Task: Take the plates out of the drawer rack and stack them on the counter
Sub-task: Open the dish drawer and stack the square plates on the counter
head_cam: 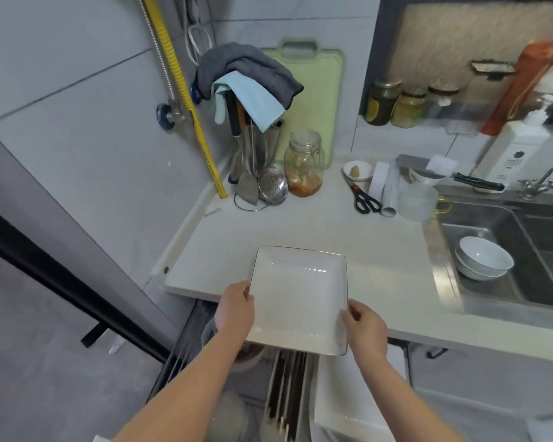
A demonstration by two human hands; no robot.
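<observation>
A white square plate (299, 298) with a thin dark rim is held level, half over the front edge of the white counter (300, 224) and half over the open drawer. My left hand (235, 309) grips its left edge and my right hand (364, 330) grips its near right corner. Below, the pulled-out drawer rack (186, 355) holds several plates standing on edge (288, 390) and a white square plate (345, 397) lying to their right. No plates rest on the counter.
At the counter's back stand a utensil holder with cloths (249, 90), a glass jar (304, 164), a green cutting board (313, 90), scissors (364, 199) and a clear jug (417, 199). The steel sink (498, 250) at right holds white bowls (484, 256).
</observation>
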